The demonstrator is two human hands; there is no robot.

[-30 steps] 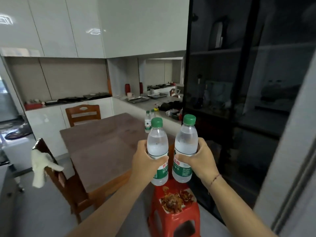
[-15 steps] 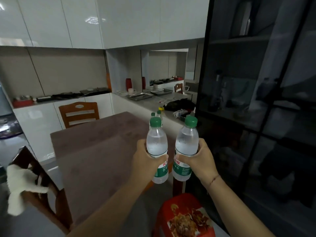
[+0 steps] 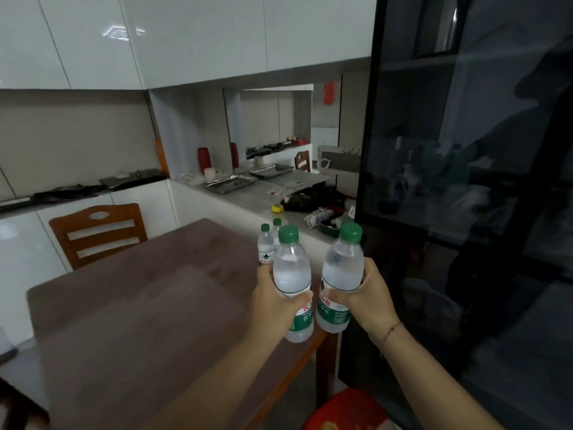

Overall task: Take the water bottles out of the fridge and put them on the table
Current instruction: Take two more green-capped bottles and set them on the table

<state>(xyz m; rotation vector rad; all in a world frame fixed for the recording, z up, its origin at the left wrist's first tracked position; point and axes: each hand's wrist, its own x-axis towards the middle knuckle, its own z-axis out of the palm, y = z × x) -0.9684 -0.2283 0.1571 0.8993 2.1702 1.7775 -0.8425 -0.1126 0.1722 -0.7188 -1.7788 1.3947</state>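
Observation:
Each hand holds one clear water bottle with a green cap and a green label, both upright and side by side above the table's right corner. My left hand (image 3: 273,302) grips the left bottle (image 3: 291,274) around its middle. My right hand (image 3: 367,297) grips the right bottle (image 3: 342,271) the same way. The brown wooden table (image 3: 148,305) spreads below and to the left. Two more green-capped bottles (image 3: 266,248) stand at its far right edge, just behind the left bottle. The fridge is out of view.
A dark glass-fronted cabinet (image 3: 465,212) rises close on the right. A wooden chair (image 3: 99,231) stands at the table's far side. A grey counter (image 3: 263,193) holds metal trays and clutter. A red stool (image 3: 344,411) sits low beside the table corner.
I have come closer to the table with both bottles held out; the table now fills the lower left and the red stool has slid down to the frame's bottom edge.

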